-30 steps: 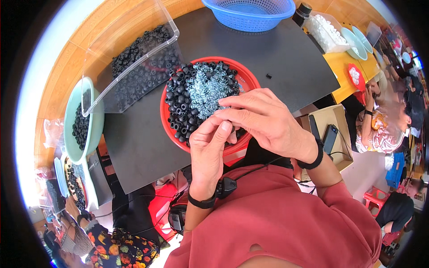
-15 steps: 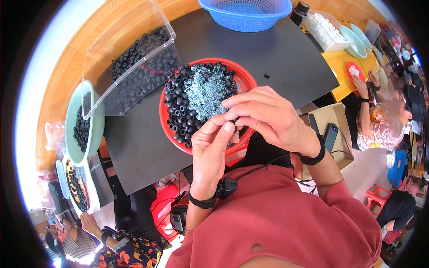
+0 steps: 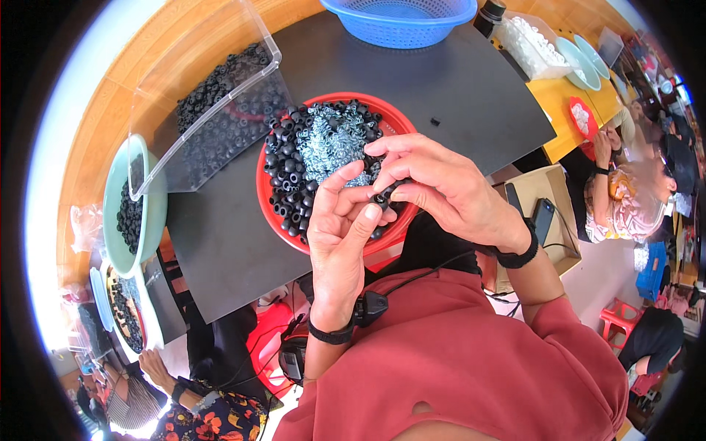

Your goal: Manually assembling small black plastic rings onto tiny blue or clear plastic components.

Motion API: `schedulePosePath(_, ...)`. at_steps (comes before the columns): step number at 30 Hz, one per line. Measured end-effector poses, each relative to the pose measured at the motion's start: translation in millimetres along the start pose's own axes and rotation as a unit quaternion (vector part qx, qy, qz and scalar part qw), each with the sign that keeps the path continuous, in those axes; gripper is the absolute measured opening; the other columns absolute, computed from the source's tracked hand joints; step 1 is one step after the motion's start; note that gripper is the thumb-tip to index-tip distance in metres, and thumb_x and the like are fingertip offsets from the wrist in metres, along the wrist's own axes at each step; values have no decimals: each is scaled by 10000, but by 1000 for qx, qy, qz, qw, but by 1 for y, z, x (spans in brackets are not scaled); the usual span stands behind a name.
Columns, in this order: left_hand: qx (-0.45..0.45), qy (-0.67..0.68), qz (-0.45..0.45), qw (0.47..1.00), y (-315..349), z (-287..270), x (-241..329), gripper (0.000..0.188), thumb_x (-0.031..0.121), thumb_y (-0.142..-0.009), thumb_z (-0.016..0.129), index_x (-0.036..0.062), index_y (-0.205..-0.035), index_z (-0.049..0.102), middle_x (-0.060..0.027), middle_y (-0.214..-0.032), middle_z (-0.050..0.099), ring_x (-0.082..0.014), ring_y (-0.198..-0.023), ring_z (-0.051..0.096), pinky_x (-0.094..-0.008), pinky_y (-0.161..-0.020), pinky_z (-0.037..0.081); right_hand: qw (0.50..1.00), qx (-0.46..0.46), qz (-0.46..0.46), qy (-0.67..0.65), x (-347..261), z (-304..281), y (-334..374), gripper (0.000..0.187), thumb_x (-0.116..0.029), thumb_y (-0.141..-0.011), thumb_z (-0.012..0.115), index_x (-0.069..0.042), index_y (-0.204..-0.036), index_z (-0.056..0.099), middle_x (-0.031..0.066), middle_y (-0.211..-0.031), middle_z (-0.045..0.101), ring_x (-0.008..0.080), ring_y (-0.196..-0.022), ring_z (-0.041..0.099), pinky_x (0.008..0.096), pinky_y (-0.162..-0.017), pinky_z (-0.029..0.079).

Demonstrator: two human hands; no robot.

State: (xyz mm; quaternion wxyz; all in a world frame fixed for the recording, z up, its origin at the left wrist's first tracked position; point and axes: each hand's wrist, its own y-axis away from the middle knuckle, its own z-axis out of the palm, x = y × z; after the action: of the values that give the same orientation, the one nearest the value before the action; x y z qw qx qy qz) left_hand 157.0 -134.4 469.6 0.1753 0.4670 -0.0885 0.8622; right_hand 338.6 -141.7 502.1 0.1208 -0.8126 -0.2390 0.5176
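Over the near right side of a red basin (image 3: pixel 401 125), my two hands meet around a small black hollow plastic piece (image 3: pixel 379 199). My left hand (image 3: pixel 340 231) holds it by the thumb and a curled finger, its index finger lifted off. From the other side, my right hand (image 3: pixel 434 187) pinches at the black plastic with thumb and bent fingers; its fingers partly hide what is there. Beneath, the basin holds many similar black pieces (image 3: pixel 288 176) with a heap of small silvery metal springs (image 3: pixel 331 143) on top.
A clear plastic box (image 3: pixel 213 110) of black pieces and a pale green basin (image 3: pixel 156 195) stand left. A blue basket (image 3: pixel 401 26) sits at the far edge of the dark table (image 3: pixel 228 272). A cardboard box (image 3: pixel 562 253) is right. Other people work on both sides.
My left index finger has lifted away from the pinch. The small black piece now shows more between both hands, its hollow end visible.
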Motion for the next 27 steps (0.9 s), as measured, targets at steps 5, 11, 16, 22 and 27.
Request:
schedulePosePath(5,-2,-34,-3,999,1,2,0,461,-3,-904,597,25,-1333,431,-73,-1040,652,-135,-876,635,-258,-819,501,999,2,-17,46,2,3,1,149,-41,-868,602,-48,-1016,602,103,-1168,591,299,-1024,580,393,-877,452)
schedulePosePath(11,2,-26,12,1000,3,1,0,455,-23,-903,574,4,-1334,432,-86,-1091,658,-122,-944,625,-251,-817,521,991,-5,-51,125,2,4,3,181,-99,-863,633,-61,-1039,614,79,-1142,611,266,-1022,584,387,-885,432)
schedulePosePath(16,10,5,8,1000,1,3,0,461,-22,-902,586,14,-1333,427,-71,-1056,658,-114,-957,609,-252,-843,495,978,41,-84,184,-3,12,9,369,-142,-770,720,-77,-1121,625,58,-1066,639,244,-957,602,393,-875,432)
schedulePosePath(22,28,7,6,1000,1,7,0,414,3,-913,588,5,-1306,457,-70,-1072,650,-108,-986,594,-264,-856,488,944,99,-135,285,6,24,11,452,-168,-690,754,-46,-1104,621,45,-1026,644,202,-913,609,406,-862,424)
schedulePosePath(27,35,-9,-30,999,3,2,-3,277,82,-933,605,1,-1195,570,-34,-1012,657,-71,-907,578,-233,-785,468,935,115,-153,298,5,23,8,418,-173,-691,755,-47,-1071,635,40,-1031,645,187,-903,612,415,-866,418)
